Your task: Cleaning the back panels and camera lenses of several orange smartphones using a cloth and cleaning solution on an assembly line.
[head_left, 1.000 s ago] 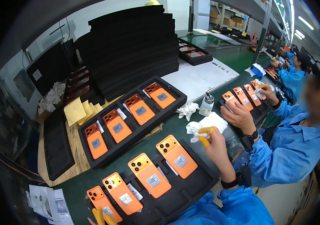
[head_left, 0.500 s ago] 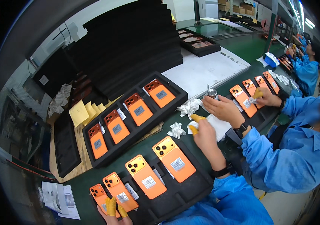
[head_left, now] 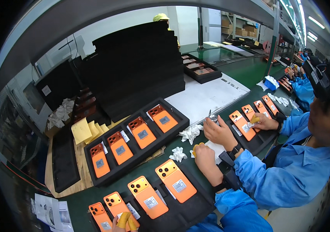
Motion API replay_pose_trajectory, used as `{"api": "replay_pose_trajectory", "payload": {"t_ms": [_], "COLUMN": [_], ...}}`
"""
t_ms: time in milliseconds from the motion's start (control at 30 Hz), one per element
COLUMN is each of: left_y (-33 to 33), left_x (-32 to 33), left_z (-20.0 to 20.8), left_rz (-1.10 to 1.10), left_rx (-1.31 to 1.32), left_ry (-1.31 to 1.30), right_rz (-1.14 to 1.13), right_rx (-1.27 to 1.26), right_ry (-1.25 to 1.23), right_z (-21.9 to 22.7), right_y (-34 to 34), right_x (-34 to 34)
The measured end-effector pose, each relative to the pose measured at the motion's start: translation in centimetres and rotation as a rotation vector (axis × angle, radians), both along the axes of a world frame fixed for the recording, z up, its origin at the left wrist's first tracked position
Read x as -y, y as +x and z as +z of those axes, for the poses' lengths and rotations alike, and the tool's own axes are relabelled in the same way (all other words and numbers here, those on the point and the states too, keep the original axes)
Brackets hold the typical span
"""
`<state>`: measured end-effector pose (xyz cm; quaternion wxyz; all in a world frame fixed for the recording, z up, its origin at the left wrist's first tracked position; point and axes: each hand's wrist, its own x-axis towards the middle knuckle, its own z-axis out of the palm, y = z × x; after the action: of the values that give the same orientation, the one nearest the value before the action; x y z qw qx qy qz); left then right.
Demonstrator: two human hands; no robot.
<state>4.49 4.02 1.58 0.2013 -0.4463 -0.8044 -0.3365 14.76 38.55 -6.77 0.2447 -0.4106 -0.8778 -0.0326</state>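
Observation:
Several orange smartphones with labels on their backs lie in a black foam tray (head_left: 188,216) in front of me. My left hand (head_left: 124,223), with yellow finger cots, grips the lower end of the second smartphone (head_left: 112,201) from the left; the lower edge of the picture cuts off part of it. Beyond the tray's far right corner, my right hand (head_left: 207,162) is closed, with yellow-cotted fingers pinching a white wipe (head_left: 192,154). Another white cloth (head_left: 214,147) lies behind that hand. Nearest to my left are the first smartphone (head_left: 100,216) and the third smartphone (head_left: 147,197).
A second black tray (head_left: 95,179) with orange smartphones lies behind mine. Crumpled white wipes (head_left: 178,154) sit on the green table. At the right, a co-worker's hand (head_left: 221,133) is at a metal-topped bottle (head_left: 213,118); their other hand (head_left: 265,121) wipes a smartphone. Black foam sheets (head_left: 134,69) stand stacked behind.
The view has tilted up. My left hand has shifted from between the first two smartphones onto the second one's lower end. My right hand's fingers have closed together.

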Motion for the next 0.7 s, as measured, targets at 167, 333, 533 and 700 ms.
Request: {"api": "replay_pose_trajectory", "payload": {"t_ms": [167, 333, 533, 700], "left_y": [-1.1, -0.8, -0.1, -0.4], "left_x": [0.5, -0.3, -1.4, 0.2], "left_z": [0.1, -1.2, -1.3, -1.6], "left_rz": [0.047, -0.097, -0.364, -0.211], "left_rx": [0.163, 0.895, 1.253, 1.358], "left_ry": [0.123, 0.253, 0.272, 0.371], "right_rz": [0.312, 0.614, 1.109, 1.017], "right_rx": [-0.647, -0.922, -0.603, -0.46], "right_ry": [-0.446, -1.202, -1.357, -1.356], "right_z": [8.4, 8.4, 6.4, 6.7], "right_y": [1.2, 1.1, -3.0, -3.1], "right_x": [4.6, 9.0, 18.3, 19.5]}}
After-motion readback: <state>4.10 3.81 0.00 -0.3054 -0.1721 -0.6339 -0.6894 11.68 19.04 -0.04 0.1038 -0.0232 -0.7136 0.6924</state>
